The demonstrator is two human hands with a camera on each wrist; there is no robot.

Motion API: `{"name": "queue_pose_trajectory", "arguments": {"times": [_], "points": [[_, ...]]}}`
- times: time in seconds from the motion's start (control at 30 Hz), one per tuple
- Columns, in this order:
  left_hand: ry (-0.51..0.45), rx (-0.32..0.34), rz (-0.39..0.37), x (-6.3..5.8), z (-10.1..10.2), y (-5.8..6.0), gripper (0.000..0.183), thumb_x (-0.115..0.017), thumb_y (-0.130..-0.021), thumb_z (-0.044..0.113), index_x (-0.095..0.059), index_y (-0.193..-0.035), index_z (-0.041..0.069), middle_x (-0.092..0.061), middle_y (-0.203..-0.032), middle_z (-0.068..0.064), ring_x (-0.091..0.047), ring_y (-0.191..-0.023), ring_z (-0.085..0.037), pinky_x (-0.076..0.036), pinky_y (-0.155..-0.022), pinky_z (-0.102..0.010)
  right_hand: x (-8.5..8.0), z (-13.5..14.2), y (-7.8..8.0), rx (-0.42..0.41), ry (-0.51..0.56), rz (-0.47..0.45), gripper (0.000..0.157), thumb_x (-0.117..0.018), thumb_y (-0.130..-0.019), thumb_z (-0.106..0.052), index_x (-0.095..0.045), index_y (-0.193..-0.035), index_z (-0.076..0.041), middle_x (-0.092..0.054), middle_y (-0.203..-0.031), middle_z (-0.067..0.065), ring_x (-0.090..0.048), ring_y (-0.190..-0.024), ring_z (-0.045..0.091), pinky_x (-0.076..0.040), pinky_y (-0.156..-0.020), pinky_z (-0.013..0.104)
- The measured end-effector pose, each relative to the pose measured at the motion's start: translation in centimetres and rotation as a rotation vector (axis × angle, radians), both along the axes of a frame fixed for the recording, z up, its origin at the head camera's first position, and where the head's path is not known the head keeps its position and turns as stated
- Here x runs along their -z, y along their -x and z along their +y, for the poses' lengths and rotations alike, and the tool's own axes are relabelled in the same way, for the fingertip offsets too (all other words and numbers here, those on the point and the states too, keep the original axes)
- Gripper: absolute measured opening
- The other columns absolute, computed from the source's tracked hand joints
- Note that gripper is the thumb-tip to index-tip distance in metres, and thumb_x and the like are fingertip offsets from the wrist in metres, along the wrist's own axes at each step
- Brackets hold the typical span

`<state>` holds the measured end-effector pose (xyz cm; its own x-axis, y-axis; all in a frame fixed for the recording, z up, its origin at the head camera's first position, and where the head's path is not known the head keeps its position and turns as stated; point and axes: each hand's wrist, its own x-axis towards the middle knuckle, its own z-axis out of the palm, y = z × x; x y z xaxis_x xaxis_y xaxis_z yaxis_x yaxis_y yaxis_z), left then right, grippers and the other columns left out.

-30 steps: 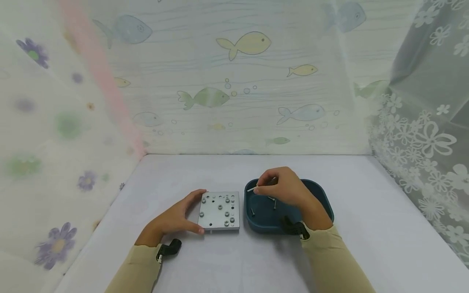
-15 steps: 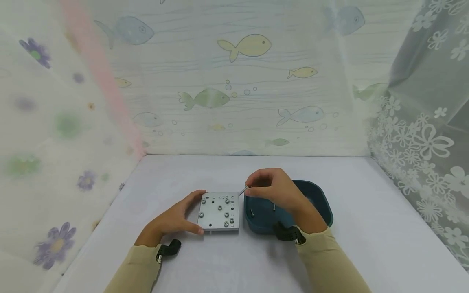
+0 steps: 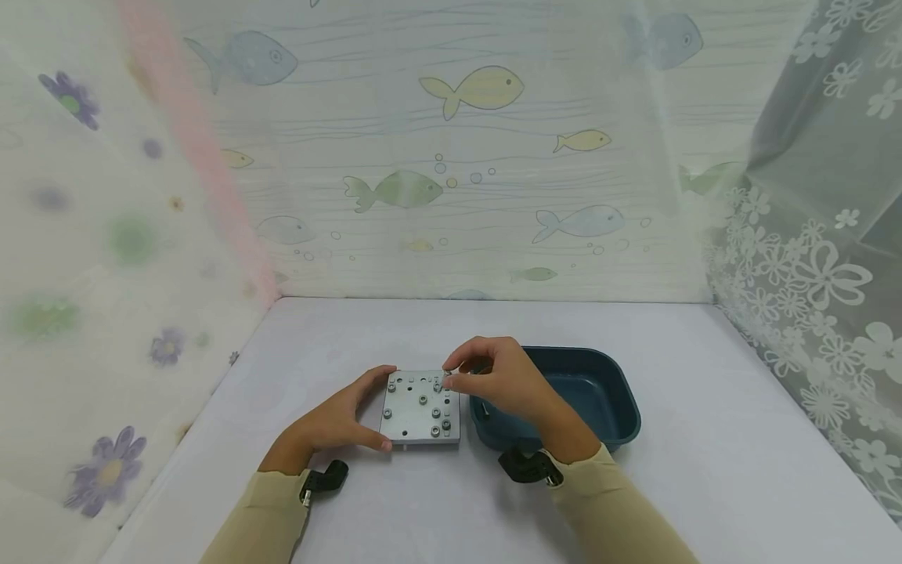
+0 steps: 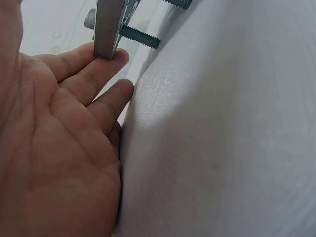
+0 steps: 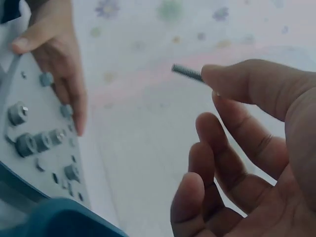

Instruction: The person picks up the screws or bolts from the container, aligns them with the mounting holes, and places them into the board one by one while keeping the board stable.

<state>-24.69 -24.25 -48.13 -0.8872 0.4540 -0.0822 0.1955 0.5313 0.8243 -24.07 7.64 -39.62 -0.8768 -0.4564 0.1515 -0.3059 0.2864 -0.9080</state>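
Note:
My left hand (image 3: 334, 419) holds a square silver metal plate (image 3: 412, 403) at its left side, thumb at the near corner and fingers at the far one. Several socket-head screws (image 3: 423, 399) stand in the plate's holes, and bare holes show among them. In the left wrist view a threaded screw shank (image 4: 140, 36) sticks out under the plate. My right hand (image 3: 503, 384) is over the plate's far right corner. Between thumb and index finger it pinches a screw (image 5: 187, 73), threaded end pointing away from the hand and the head hidden by the fingertips.
A dark blue plastic tray (image 3: 629, 392) stands close to the plate's right side, partly under my right forearm. White cloth (image 3: 409, 501) covers the table. Printed curtains rise behind and at both sides.
My right hand has carried the screw leftward from over the blue tray to the plate's far right corner. The left hand and the plate have stayed in place.

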Motion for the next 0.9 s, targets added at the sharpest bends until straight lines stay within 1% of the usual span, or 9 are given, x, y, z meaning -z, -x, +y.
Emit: {"name": "queue_pose_trajectory", "arguments": {"times": [0.2, 0.3, 0.43, 0.53, 0.6, 0.67, 0.8, 0.87, 0.9], "points": [[0.013, -0.003, 0.003, 0.0, 0.0, 0.1, 0.122, -0.099, -0.063, 0.040, -0.029, -0.162, 0.027, -0.029, -0.170, 0.004, -0.017, -0.161, -0.027, -0.009, -0.127, -0.063, 1.0, -1.5, -0.4, -0.020, -0.068, 0.153, 0.013, -0.082, -0.089, -0.023, -0.080, -0.101, -0.026, -0.071, -0.104, -0.012, -0.063, -0.102, 0.023, -0.055, -0.078, 0.030], [0.013, -0.003, 0.002, 0.1, -0.1, 0.2, 0.122, -0.099, -0.063, 0.040, -0.029, -0.162, 0.027, -0.028, -0.170, 0.004, -0.016, -0.161, -0.027, -0.009, -0.127, -0.064, 1.2, -2.2, -0.7, -0.017, -0.082, 0.189, 0.013, -0.082, -0.089, -0.021, -0.079, -0.099, -0.029, -0.070, -0.103, -0.016, -0.063, -0.103, 0.025, -0.056, -0.077, 0.029], [0.017, -0.006, -0.002, 0.2, -0.3, 0.2, 0.122, -0.099, -0.063, 0.041, -0.028, -0.162, 0.027, -0.028, -0.170, 0.004, -0.016, -0.161, -0.027, -0.009, -0.127, -0.064, 1.5, -3.0, -1.1, -0.010, -0.110, 0.204, 0.012, -0.083, -0.088, -0.021, -0.080, -0.098, -0.027, -0.068, -0.103, -0.018, -0.064, -0.103, 0.024, -0.057, -0.076, 0.027], [0.023, -0.006, 0.003, 0.2, -0.4, 0.1, 0.122, -0.098, -0.064, 0.041, -0.028, -0.162, 0.026, -0.027, -0.170, 0.003, -0.016, -0.161, -0.027, -0.010, -0.127, -0.064, 1.6, -3.6, -1.3, -0.002, -0.145, 0.215, 0.011, -0.083, -0.088, -0.022, -0.080, -0.099, -0.024, -0.067, -0.104, -0.018, -0.064, -0.102, 0.019, -0.056, -0.075, 0.026], [0.023, -0.003, 0.012, 0.1, -0.5, 0.1, 0.122, -0.098, -0.064, 0.041, -0.028, -0.162, 0.025, -0.027, -0.170, 0.003, -0.016, -0.161, -0.027, -0.011, -0.127, -0.063, 1.8, -3.9, -1.4, 0.000, -0.164, 0.217, 0.010, -0.083, -0.088, -0.023, -0.080, -0.097, -0.026, -0.067, -0.104, -0.018, -0.064, -0.103, 0.017, -0.055, -0.076, 0.026], [0.026, 0.000, 0.016, 0.0, -0.5, 0.1, 0.123, -0.098, -0.064, 0.041, -0.028, -0.163, 0.025, -0.027, -0.170, 0.003, -0.016, -0.161, -0.026, -0.011, -0.127, -0.063, 1.9, -4.1, -1.5, -0.004, -0.167, 0.210, 0.010, -0.083, -0.088, -0.023, -0.080, -0.097, -0.025, -0.067, -0.104, -0.017, -0.064, -0.104, 0.018, -0.056, -0.079, 0.029], [0.022, 0.006, 0.018, 0.0, -0.4, 0.1, 0.122, -0.098, -0.064, 0.041, -0.028, -0.163, 0.025, -0.027, -0.170, 0.002, -0.017, -0.160, -0.027, -0.012, -0.127, -0.063, 2.4, -4.5, -1.6, -0.021, -0.167, 0.200, 0.009, -0.083, -0.088, -0.021, -0.080, -0.096, -0.023, -0.066, -0.104, -0.016, -0.064, -0.106, 0.021, -0.060, -0.086, 0.039], [0.015, 0.010, 0.018, 0.0, -0.3, 0.1, 0.122, -0.098, -0.064, 0.040, -0.028, -0.163, 0.025, -0.028, -0.170, 0.002, -0.018, -0.160, -0.027, -0.012, -0.127, -0.064, 2.7, -4.7, -1.6, -0.024, -0.179, 0.207, 0.009, -0.083, -0.087, -0.021, -0.080, -0.096, -0.023, -0.066, -0.104, -0.015, -0.064, -0.105, 0.022, -0.060, -0.086, 0.039], [0.011, 0.012, 0.018, 0.0, -0.3, 0.1, 0.121, -0.098, -0.065, 0.040, -0.028, -0.162, 0.025, -0.028, -0.170, 0.002, -0.018, -0.160, -0.027, -0.012, -0.126, -0.064, 2.8, -4.8, -1.7, -0.027, -0.187, 0.214, 0.010, -0.083, -0.087, -0.021, -0.080, -0.096, -0.023, -0.066, -0.104, -0.015, -0.064, -0.104, 0.021, -0.060, -0.085, 0.036]]}}
